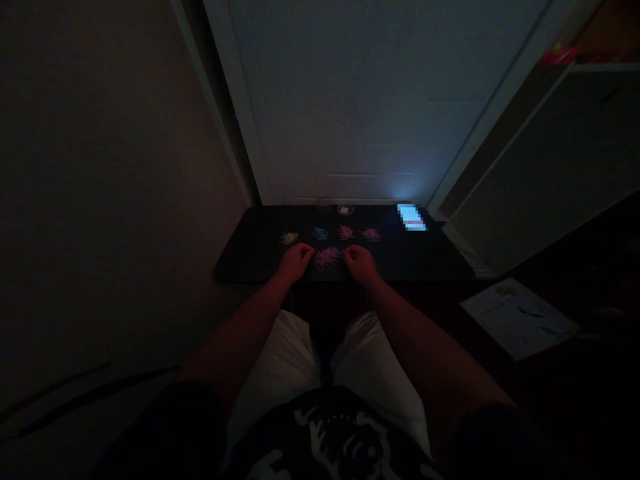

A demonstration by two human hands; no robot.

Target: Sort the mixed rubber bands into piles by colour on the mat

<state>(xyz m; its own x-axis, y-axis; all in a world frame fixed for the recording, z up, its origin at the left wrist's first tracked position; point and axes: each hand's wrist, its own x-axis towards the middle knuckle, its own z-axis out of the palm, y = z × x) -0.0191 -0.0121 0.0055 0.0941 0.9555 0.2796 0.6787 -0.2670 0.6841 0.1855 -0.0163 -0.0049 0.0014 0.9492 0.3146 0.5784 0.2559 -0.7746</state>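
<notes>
Head view, dimly lit: two bare hands rest at the near side of a black worktop (245,257), with a loose heap of pink and violet strands (328,259) between them. The left hand (297,259) is just beside the heap's left edge, its fingers curled and the thumb drawn close to the forefinger. The right hand (360,261) mirrors it, fingers folded in and the fingertips at the heap's right edge. It is too dark to tell whether either hand pinches a strand, or whether the right fingertips touch the heap.

Behind the heap, four smaller piles form a row across the worktop. From left to right they are a pale yellow pile (289,237), a blue pile (321,233), a reddish-pink pile (346,232) and a pink pile (371,235). Farther back, near the pale panel (360,87), sits a small round dish (351,210) with something white in it. To its right, at the back of the worktop, a bright rectangular screen (412,217) glows, its content pixelated. Off to the right and lower down lies a pale sheet (520,320) with dark markings.
</notes>
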